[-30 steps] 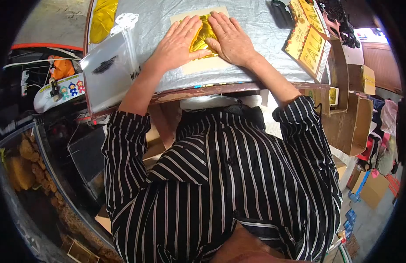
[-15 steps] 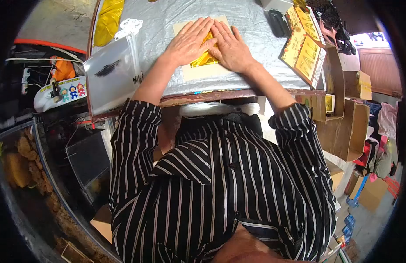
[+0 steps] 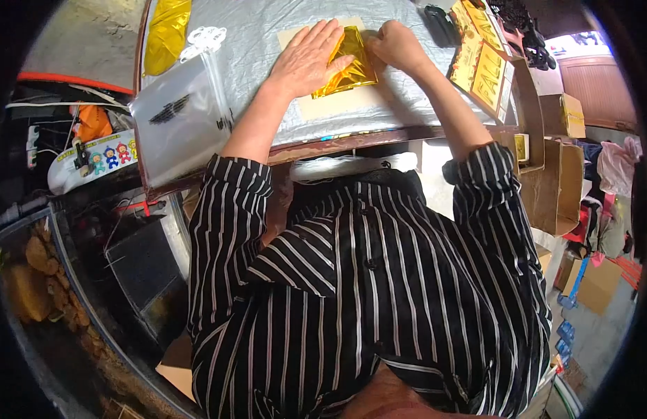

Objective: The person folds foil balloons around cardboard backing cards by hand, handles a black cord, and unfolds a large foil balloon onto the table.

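A shiny gold foil piece [image 3: 353, 66] lies folded on a pale cardboard sheet [image 3: 337, 105] on the silver-covered table. My left hand [image 3: 308, 59] rests flat over the foil's left part, fingers stretched away from me and thumb on the foil. Just right of the foil, my right hand [image 3: 397, 45] is raised with its fingers curled in at the foil's upper right edge. What those fingers hold, if anything, is hidden.
Clear plastic bags [image 3: 180, 119] lie at the table's left edge, near white looped pieces [image 3: 203, 42] and more gold foil [image 3: 167, 35]. On the right are printed yellow cards [image 3: 488, 80], a black object [image 3: 441, 26] and open cardboard boxes [image 3: 557, 185].
Both hands lay flat together on the foil. My right hand has since lifted to the right and curled its fingers, uncovering more foil, while my left hand stays flat.
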Available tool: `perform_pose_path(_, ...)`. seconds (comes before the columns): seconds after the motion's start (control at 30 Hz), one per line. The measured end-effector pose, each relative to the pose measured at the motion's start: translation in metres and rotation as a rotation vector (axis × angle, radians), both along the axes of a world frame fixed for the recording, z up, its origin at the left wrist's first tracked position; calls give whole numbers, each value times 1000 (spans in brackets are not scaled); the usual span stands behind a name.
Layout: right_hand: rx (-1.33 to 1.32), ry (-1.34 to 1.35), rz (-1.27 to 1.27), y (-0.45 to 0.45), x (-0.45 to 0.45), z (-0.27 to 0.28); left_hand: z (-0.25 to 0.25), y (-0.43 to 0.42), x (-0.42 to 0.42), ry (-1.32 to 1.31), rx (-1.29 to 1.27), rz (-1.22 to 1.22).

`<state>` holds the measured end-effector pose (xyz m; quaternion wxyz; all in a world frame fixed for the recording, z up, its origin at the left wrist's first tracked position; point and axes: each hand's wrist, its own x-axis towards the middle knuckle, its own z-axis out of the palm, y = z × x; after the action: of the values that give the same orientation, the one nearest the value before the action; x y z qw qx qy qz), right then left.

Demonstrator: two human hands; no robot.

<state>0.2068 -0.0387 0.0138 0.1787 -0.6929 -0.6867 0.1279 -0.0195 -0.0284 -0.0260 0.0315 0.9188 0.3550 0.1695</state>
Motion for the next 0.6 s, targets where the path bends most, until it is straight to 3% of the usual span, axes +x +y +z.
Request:
perform_pose_path(0.13, -318, 93, 4, -3, -15, 38, -6, 1, 1, -15, 7, -3)
perform_pose_path(0.33, 4, -104, 86, -23, -12, 18, -5, 1, 0, 2, 22, 6)
perform_pose_path(0.47, 318, 134, 677, -79, -26, 27, -5, 3, -1, 9, 80, 5)
perform_pose_path(0.5, 223, 135, 679, -85, -25, 21, -5, 2, -1, 26, 103, 4)
perform_pose_path(0.6, 265, 95, 673, -89, -24, 10, -4, 2, -1, 12, 71, -4)
